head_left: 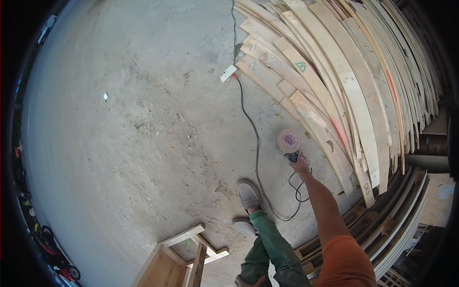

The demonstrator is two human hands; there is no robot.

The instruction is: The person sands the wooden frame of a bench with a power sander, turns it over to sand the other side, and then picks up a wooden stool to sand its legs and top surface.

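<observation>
My right hand (301, 164) is closed around the dark body of an angle grinder (289, 142). The grinder's round sanding disc faces up, pinkish-purple in the middle with a tan rim. It is held beside the edge of the stacked wooden boards (330, 119). From the tool a black cord (257, 143) loops over the floor to a white socket block (228, 74) with a red plug in it. My left hand (252, 282) shows only in part at the bottom edge, by my green trouser leg; its fingers cannot be made out.
A wooden frame or bench (181, 248) stands at the lower left, near my shoes (248, 193). More timber (397, 229) is stacked at lower right. The dusty concrete floor (119, 158) stretches left, with a small white scrap (105, 96) on it. Motorbikes (55, 253) stand at the far left.
</observation>
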